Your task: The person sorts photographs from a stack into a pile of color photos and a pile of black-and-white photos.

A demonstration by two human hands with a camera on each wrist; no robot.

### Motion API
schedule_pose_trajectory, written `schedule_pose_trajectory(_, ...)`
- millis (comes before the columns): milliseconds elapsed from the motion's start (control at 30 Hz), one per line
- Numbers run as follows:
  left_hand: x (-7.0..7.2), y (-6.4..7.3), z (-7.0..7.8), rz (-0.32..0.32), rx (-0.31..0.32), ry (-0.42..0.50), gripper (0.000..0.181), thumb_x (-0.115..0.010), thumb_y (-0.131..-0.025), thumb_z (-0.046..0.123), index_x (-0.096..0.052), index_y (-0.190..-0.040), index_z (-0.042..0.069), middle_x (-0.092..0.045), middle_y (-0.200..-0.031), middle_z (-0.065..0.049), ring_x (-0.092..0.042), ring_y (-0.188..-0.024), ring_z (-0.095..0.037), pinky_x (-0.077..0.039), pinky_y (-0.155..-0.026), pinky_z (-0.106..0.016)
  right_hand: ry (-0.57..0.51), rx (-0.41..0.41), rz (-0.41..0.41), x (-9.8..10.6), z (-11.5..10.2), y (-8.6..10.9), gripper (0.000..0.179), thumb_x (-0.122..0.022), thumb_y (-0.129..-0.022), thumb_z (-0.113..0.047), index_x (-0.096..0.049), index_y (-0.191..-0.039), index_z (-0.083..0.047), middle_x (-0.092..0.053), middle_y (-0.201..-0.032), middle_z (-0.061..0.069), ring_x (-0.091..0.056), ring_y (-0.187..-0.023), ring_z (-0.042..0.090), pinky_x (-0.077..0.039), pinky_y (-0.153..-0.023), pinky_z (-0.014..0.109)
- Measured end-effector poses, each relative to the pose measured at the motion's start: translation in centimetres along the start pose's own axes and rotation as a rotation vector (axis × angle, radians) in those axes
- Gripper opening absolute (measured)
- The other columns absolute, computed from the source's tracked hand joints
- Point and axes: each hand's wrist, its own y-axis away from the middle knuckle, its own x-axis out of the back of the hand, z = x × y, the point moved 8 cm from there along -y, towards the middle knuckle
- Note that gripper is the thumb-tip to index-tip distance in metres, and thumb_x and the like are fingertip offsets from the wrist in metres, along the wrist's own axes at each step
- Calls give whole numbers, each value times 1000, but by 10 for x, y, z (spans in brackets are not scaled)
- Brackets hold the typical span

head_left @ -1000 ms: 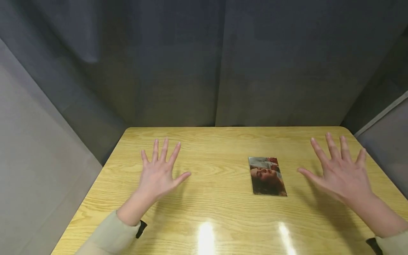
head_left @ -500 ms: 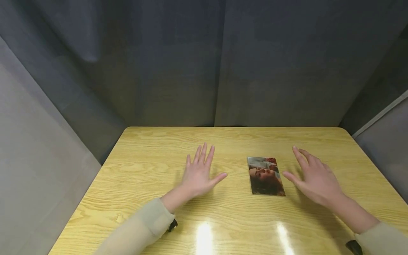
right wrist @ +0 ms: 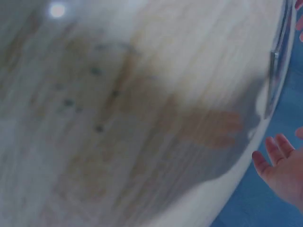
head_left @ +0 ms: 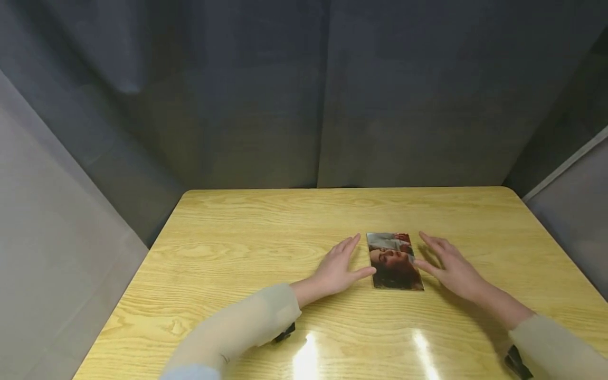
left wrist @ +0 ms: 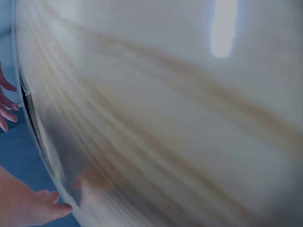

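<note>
A thin rectangular book with a dark printed photo of a person on its cover lies flat on the wooden table. Left of it, my left hand hovers with fingers extended and thumb apart, the thumb tip overlapping the cover's left edge in the head view. My right hand faces it from the other side, fingers relaxed and the thumb tip right at the book's right edge. Both palms are turned inward and hold nothing. From the left wrist, the book shows as a thin dark edge; the right wrist view catches its side too.
The light wood table has rounded far corners and glossy light reflections near the front. Dark grey curtains hang behind it. A pale grey panel stands at the left, another at the right.
Both hands have moved inward toward the book, the left hand travelling much farther to the right. Their spread fingers have drawn closer together and the palms have turned inward. The book stays put.
</note>
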Motion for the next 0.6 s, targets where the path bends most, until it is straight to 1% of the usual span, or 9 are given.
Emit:
schedule_pose_trajectory(67,-5,-6,-1,0,10,25,87,-55,-90,62,-18,-157,20,-27,-157,-8,-25,-142,-25,-26,-111,-46,-17,1,-5,-4,4,0,77,-60,-97,-37,-22,-154,-3,-33,-140,33,-33,-123,55,-32,-88,72)
schedule_pose_trajectory(133,-10,-10,-1,1,21,15,84,-57,-90,59,-24,-156,18,-30,-155,-8,-27,-141,-25,-26,-112,-44,-25,12,-1,-8,6,0,75,-62,-96,-36,-28,-151,3,-34,-141,33,-32,-123,55,-30,-90,71)
schedule_pose_trajectory(200,-14,-13,1,8,29,-14,80,-58,-91,57,-29,-154,17,-32,-154,-10,-28,-141,-26,-25,-112,-43,-21,19,5,-11,8,0,73,-64,-95,-35,-34,-147,7,-34,-141,34,-32,-124,55,-28,-92,71)
schedule_pose_trajectory(300,-18,-15,4,24,34,-84,75,-58,-92,56,-36,-151,16,-35,-152,-10,-29,-140,-27,-23,-113,-42,-40,23,6,-16,11,0,71,-64,-95,-33,-38,-143,10,-33,-143,33,-29,-128,55,-26,-95,70)
schedule_pose_trajectory(467,-23,-16,6,40,54,-181,73,-56,-92,58,-41,-149,16,-34,-153,-8,-28,-141,-27,-22,-113,-43,-115,-18,-42,-22,17,0,70,-61,-96,-34,-35,-144,11,-26,-150,32,-18,-137,51,-22,-100,69)
schedule_pose_trajectory(600,-25,-16,6,33,73,-199,74,-55,-91,60,-41,-149,16,-32,-154,-8,-25,-142,-27,-21,-113,-46,-126,-36,-57,-23,19,0,69,-60,-97,-33,-35,-144,12,-24,-151,32,-15,-140,48,-22,-102,67)
